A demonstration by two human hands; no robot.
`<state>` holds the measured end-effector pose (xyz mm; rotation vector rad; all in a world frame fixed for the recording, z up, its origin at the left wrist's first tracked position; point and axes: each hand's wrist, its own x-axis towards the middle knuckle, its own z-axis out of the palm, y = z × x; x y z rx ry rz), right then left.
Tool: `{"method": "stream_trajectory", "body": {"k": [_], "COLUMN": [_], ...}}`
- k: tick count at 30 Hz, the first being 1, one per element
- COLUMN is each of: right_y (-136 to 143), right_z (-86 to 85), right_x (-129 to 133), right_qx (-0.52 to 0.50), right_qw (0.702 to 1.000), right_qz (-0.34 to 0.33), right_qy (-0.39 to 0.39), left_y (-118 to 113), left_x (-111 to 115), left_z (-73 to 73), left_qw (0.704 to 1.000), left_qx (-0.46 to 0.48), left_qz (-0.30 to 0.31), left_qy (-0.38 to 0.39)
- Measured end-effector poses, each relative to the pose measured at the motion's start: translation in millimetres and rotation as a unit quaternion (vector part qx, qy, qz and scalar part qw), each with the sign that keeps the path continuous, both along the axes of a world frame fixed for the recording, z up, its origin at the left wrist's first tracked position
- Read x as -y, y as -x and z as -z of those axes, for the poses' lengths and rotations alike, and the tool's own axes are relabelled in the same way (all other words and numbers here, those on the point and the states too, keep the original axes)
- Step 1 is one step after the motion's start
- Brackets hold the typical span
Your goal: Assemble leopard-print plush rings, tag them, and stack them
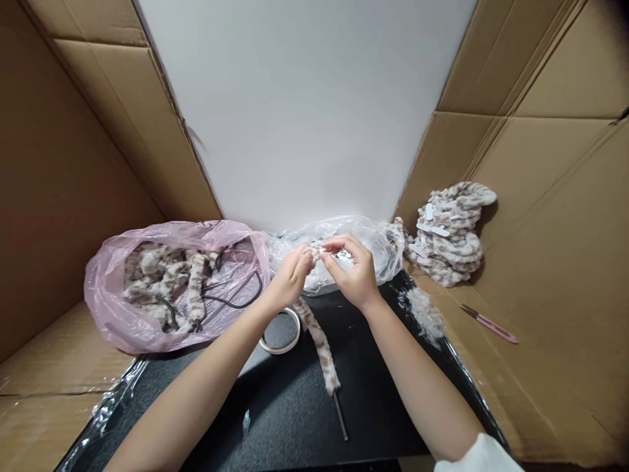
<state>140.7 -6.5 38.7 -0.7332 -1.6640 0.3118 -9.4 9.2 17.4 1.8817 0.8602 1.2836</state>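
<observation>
My left hand point(292, 275) is closed around the upper end of a furry strip point(318, 337), cream with brown spots. The strip hangs below that hand, and a thin dark rod point(341, 416) sticks out of its lower end. At the top, my right hand point(351, 265) pinches the same end between thumb and fingertips. What the fingertips cover there is too small to make out. A roll of tape point(297, 334) lies on the black table just below my left wrist.
At left, a pink plastic bag point(105, 308) holds furry pieces and black cords. Behind my hands lies a clear plastic bag point(388, 246). Stacked furry pieces point(455, 233) with white tags, loose fluff point(425, 314) and pink-handled snips point(491, 324) are at right. Cardboard walls enclose both sides.
</observation>
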Motion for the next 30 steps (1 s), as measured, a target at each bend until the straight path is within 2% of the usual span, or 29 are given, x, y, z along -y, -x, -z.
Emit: {"method": "stream_trajectory", "body": {"k": [4,7,11,15,20,25,30], "right_y": [-1.5,-0.2,1.4,3.5,5.7,7.5,0.3], "right_z": [-1.2,1.6,4.9,8.1,12.5,16.7,7.5], "right_x": [-1.0,-3.0,-4.6,-6.3,-8.6,-10.0,-7.0], "right_qx": [0.032,0.036,0.005,-0.032,-0.053,-0.025,0.051], "right_qw": [0.999,0.999,0.999,0.996,0.995,0.998,0.998], "right_qz": [0.004,-0.006,-0.033,-0.058,-0.065,-0.039,-0.018], "right_qy": [-0.009,0.000,0.026,0.055,0.053,0.045,0.028], "left_y": [-0.1,-3.7,-9.5,-12.1,-11.5,-10.4,-11.3], "left_x": [1.2,1.5,2.1,3.6,3.9,4.4,5.1], "left_z": [0.4,0.5,-3.1,-7.0,-6.7,-7.1,-8.1], "left_qw": [1.000,0.995,0.968,0.948,0.948,0.956,0.962], "left_qx": [-0.003,0.066,0.161,0.201,0.195,0.160,0.149], "left_qz": [-0.003,0.035,0.092,0.104,0.107,0.102,0.086], "left_qy": [0.001,0.063,0.167,0.225,0.226,0.222,0.212]}}
